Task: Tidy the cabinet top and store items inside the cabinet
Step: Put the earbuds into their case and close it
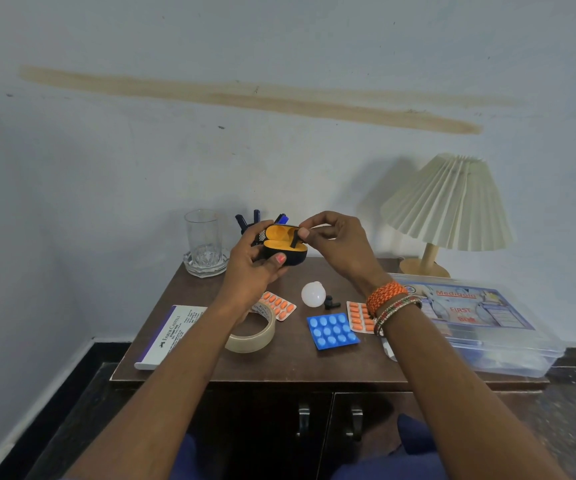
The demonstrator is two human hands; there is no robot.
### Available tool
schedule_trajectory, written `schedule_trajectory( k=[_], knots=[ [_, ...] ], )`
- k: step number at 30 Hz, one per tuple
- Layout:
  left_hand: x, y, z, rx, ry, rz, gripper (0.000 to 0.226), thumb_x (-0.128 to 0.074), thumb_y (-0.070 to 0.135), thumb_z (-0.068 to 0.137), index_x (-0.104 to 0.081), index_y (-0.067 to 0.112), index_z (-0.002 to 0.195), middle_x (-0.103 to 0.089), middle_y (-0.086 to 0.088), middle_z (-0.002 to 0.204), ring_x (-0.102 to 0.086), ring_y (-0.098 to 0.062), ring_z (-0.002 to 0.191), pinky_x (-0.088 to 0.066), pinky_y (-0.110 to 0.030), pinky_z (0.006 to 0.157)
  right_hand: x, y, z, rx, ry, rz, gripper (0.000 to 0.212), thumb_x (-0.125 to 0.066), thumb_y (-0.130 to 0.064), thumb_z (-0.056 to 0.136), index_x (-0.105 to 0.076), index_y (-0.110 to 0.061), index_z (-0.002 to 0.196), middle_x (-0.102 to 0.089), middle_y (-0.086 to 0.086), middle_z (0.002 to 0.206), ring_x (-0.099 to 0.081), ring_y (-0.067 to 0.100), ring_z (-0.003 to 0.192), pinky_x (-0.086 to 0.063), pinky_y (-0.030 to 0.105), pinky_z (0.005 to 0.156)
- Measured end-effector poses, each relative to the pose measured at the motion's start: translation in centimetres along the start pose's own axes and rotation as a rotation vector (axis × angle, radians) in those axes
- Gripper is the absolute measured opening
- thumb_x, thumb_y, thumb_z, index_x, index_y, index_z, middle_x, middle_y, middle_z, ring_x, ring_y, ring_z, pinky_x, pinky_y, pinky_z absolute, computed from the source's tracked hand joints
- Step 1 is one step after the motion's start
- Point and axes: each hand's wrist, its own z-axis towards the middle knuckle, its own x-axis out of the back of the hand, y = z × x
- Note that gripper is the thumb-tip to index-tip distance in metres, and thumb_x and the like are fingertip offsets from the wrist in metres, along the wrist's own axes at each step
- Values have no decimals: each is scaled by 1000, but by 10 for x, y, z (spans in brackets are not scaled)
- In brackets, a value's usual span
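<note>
Fingers of the left hand (255, 261) curl under an open earbud case (284, 245), its grip closed round it above the desk (300, 367); the right hand (335, 244) pinches an earbud (295, 241) at the case's orange hollow; below the case lie a bulb (313, 294), tape (253, 332), pill strips (333, 330); right of it a lamp (447, 206) by the wall (210, 133).

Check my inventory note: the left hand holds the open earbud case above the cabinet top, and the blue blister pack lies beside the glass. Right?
One error. In the head view the blue blister pack lies at the front, between the tape roll and the first-aid box, far from the glass. The left hand does hold the open earbud case.
</note>
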Motion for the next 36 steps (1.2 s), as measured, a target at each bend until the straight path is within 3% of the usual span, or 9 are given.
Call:
schedule_trajectory(
  k=[6, 10, 15, 22, 26, 29, 33, 36],
  knots=[
    [-1, 2, -1, 26, -7, -41, 50, -54, -9, 88, -47, 27, 121, -63, 3, 101, -63, -9, 92, -58, -20, 73, 3, 2, 1, 32, -63, -14, 11, -68, -14, 86, -71, -7, 94, -74, 7, 93, -69, 12, 86, -51, 19, 80],
    [-2, 1, 0, 43, 2, -49, 49, -54, -8, 88, -48, 26, 123, -64, 2, 101, -64, -11, 93, -58, -24, 76, 3, 1, 0, 86, -107, -75, 12, -66, -7, 86, -73, -8, 96, -73, 3, 92, -64, 1, 81, -48, 7, 75],
    [-5, 2, 2, 52, 24, -77, 51, -53, -8, 88, -46, 25, 127, -63, 1, 103, -64, -12, 94, -58, -23, 76, -1, -1, 1, 143, -46, -159, 16, -63, -8, 88, -74, -12, 99, -73, 3, 96, -62, 7, 86, -40, -2, 70],
    [-3, 3, 2, 54, 36, -88, 52, -53, -8, 89, -46, 25, 128, -61, 0, 107, -62, -12, 96, -57, -23, 77, 2, -2, 0, 147, 25, -171, 18, -60, -2, 88, -73, -6, 100, -73, 9, 95, -65, 9, 82, -48, 5, 71],
    [-2, 4, 1, 56, 57, -87, 51, -52, -11, 88, -47, 26, 123, -60, 6, 101, -62, -9, 90, -57, -22, 74, 1, -3, -1, 153, 17, -286, 20, -58, 1, 89, -74, -6, 97, -72, 10, 98, -56, 5, 76, -40, -3, 64],
    [-2, 4, 0, 69, 66, -82, 51, -51, -12, 88, -47, 26, 122, -59, 6, 100, -61, -8, 87, -56, -22, 74, 2, -2, 0, 136, -22, -386, 34, -48, 10, 89, -73, -8, 102, -69, 9, 106, -52, 8, 87, -38, 2, 64],
    [-3, 3, 0, 77, 48, -56, 53, -52, -11, 88, -45, 22, 129, -58, 4, 103, -60, -8, 89, -56, -22, 75, 8, 6, 2, 102, 14, -335, 46, -42, 16, 81, -74, -13, 97, -68, 6, 96, -56, 9, 85, -40, 8, 66],
    [-5, 1, -1, 78, 17, -29, 52, -51, -11, 88, -44, 19, 130, -60, -1, 107, -61, -11, 93, -56, -23, 76, 13, 25, 3, 34, 93, -279, 43, -42, 16, 75, -72, -10, 91, -69, 8, 91, -58, 5, 76, -46, 9, 65]
  ],
)
